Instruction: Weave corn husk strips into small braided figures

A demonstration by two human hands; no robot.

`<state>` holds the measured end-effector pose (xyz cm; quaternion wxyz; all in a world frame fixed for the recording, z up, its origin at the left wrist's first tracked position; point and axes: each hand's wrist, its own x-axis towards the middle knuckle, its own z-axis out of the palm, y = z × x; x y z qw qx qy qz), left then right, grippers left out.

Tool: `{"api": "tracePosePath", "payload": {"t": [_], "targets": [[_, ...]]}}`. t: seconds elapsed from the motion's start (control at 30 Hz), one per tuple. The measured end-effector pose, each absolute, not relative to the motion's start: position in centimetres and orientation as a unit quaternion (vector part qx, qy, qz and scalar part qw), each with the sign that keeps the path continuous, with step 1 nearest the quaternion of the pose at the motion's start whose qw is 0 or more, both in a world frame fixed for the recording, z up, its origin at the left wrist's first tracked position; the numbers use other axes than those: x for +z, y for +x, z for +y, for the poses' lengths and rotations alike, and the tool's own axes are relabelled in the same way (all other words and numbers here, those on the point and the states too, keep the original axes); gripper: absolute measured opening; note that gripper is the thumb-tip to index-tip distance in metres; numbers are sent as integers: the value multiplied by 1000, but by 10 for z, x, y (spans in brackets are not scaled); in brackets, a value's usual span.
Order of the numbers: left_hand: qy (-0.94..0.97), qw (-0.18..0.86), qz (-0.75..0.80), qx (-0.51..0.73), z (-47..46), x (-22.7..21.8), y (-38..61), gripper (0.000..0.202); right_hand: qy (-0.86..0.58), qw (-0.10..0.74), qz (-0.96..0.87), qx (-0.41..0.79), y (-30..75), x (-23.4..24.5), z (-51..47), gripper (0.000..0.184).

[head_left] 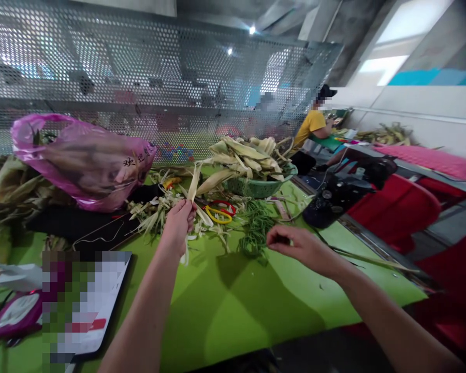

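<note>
My left hand (pixel 180 223) is closed around a pale dried corn husk strip (pixel 194 182), which stands up above the fingers. More of a pale strip hangs below that hand. My right hand (pixel 297 246) is held apart on the right, its fingers curled in with the thumb near them. Whether anything thin is between them I cannot make out. Close to its fingertips lies a tangled bundle of green string (pixel 255 228). Between the hands are red and yellow loops (pixel 220 213), which look like scissor handles. Husk scraps (pixel 149 217) are scattered beside my left hand.
A green basket (pixel 252 187) heaped with corn husks (pixel 252 155) stands at the back. A pink plastic bag (pixel 89 160) and more husks (pixel 8 191) are on the left, above a tablet-like device (pixel 114 290). A dark machine (pixel 337 194) is at right. Another person (pixel 314 122) sits beyond.
</note>
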<state>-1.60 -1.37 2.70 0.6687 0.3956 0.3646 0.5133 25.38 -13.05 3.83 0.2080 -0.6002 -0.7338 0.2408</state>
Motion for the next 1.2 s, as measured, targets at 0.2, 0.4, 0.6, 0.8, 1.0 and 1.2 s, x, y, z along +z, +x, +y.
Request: {"api": "tracePosePath", "payload": {"t": [0.2,0.4,0.6,0.8,1.0,1.2], "targets": [[403,675,352,508,-15,29,-16,23,-587,118,-782,175,247,25,-133,15],[414,680,338,501,-15,27,-17,23,-582,309,-664,354,234,38,-120,21],[461,674,307,489,-16,24,-13,25,-559,392,-610,403,207,65,-92,23],[510,671,272,464,-22,29,-10,28,-520,387,-666,370,169,73,-57,15],[585,592,322,452,-18,28,-9,26,-455,397,-708,367,149,69,-34,13],[507,597,350,514,-11,26,-13,29,-502,368,-659,421,152,62,-34,26]]}}
